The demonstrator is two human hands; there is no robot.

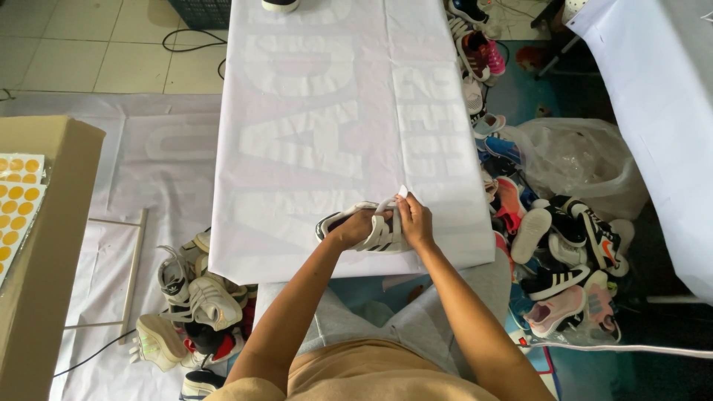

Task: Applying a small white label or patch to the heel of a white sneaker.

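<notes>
On white cloth, both hands (386, 223) grip a striped sneaker (364, 226).

My left hand (358, 226) and right hand (413, 221) meet on a small white sneaker (368, 230) with dark stripes, lying on its side near the front edge of the table (334, 111), which is covered in white cloth. My left fingers curl over the shoe's middle; my right fingers pinch a white strap or tab (402, 192) sticking up just above it. Beyond my hands, the cloth runs bare to a dark shoe (280, 4) at the far edge. Below and left of my grip, pale sneakers (189, 297) lie on the floor. To the right, a heap of mixed shoes (557, 252) sits beside a clear plastic bag (579, 160). Far left stands a cardboard box (44, 245) with orange dot stickers (16, 204).
</notes>
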